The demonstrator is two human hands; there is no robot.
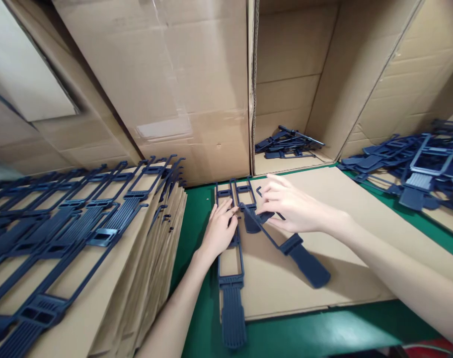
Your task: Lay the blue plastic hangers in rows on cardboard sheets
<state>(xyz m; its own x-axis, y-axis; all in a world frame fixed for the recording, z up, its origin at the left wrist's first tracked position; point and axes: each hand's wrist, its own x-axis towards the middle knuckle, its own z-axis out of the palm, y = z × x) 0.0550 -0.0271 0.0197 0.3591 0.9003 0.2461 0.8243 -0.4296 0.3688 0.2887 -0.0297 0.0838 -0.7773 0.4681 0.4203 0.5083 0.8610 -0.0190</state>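
Observation:
A dark blue plastic frame with a flat paddle end (310, 263) is tilted above the cardboard sheet (345, 214), its paddle toward me. My right hand (286, 203) grips its far part with bent fingers, which partly hide it. My left hand (222, 226) lies with outstretched fingers over a similar frame with a ribbed paddle (233, 313) on the sheet's left edge; that paddle juts past the near edge. Beside it, another frame (244, 191) lies farther back, its paddle end (252, 223) under the held piece.
At left stands a tall stack of cardboard sheets (152, 268) topped with rows of blue frames (103, 236). Loose frames lie in an open carton (286, 144) at the back and in a heap (416, 169) at right. Green table surface (286, 333) shows along the near side.

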